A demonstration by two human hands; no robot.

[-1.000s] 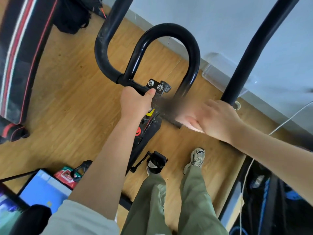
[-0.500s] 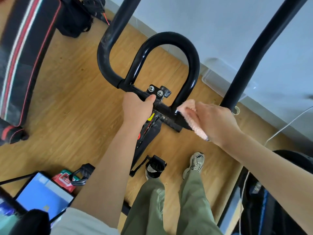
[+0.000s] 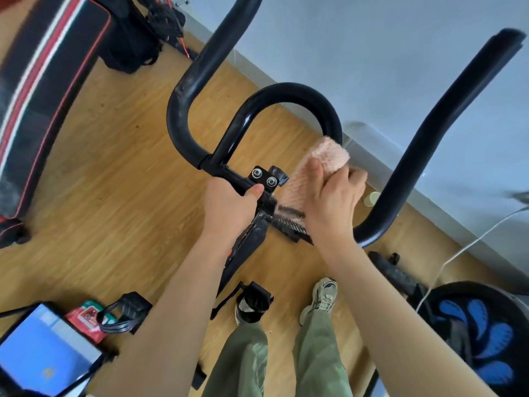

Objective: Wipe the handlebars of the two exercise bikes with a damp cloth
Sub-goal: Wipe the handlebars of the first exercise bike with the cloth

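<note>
Room: wood floor by a pale wall.
Left: left hand grips the handlebar in the middle.
Right: right hand squeezes the pink cloth round the curved part.
Change: cloth slid up from the middle; wiping goes on.

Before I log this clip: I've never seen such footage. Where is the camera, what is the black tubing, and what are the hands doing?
The camera sits on the person's head and looks down, so you see their green trousers and a shoe on the wooden floor. The black tubing is an exercise bike's handlebar, a loop with two outer arms. The left hand grips the crossbar beside the bolted clamp. The right hand holds a fluffy pink cloth against the loop's right side. A tablet with a blue screen lies on the floor at lower left.
</note>
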